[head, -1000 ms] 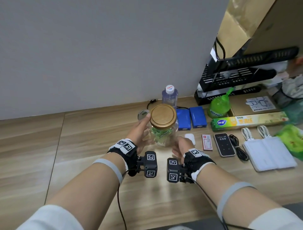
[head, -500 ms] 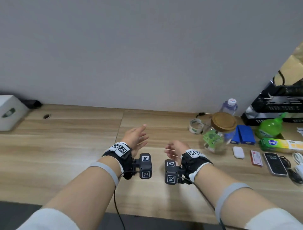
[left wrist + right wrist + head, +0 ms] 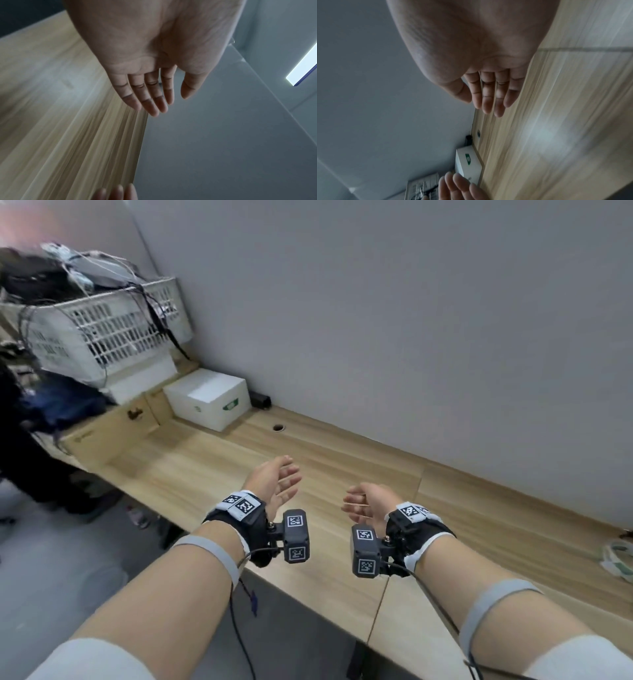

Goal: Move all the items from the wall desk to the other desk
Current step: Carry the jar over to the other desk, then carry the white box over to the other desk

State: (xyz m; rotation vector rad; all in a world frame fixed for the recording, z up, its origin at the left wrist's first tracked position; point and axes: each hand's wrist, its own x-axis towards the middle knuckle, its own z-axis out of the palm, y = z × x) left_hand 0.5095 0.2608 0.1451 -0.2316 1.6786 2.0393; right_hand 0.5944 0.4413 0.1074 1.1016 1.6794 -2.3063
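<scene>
Both hands hover empty above the wooden desk (image 3: 342,474) that runs along the grey wall. My left hand (image 3: 277,484) has its fingers relaxed and nearly straight, palm turned inward; the left wrist view shows the same loose fingers (image 3: 154,100) holding nothing. My right hand (image 3: 363,503) faces it with fingers loosely bent, and the right wrist view shows its fingers (image 3: 489,100) free of any object. A roll of tape (image 3: 616,559) lies at the desk's far right edge of view. The jar and the other items are out of view.
A white box (image 3: 209,397) with a green label sits on the desk near the wall at the left; beyond it stands a white lattice basket (image 3: 102,337) stuffed with cables. A cable hole (image 3: 278,427) pierces the desktop. Grey floor (image 3: 68,559) lies at the left.
A second ago both hands were at the glass jar with the wooden lid; they have let it go. The view has swung left, and the jar and other items have left the picture.
</scene>
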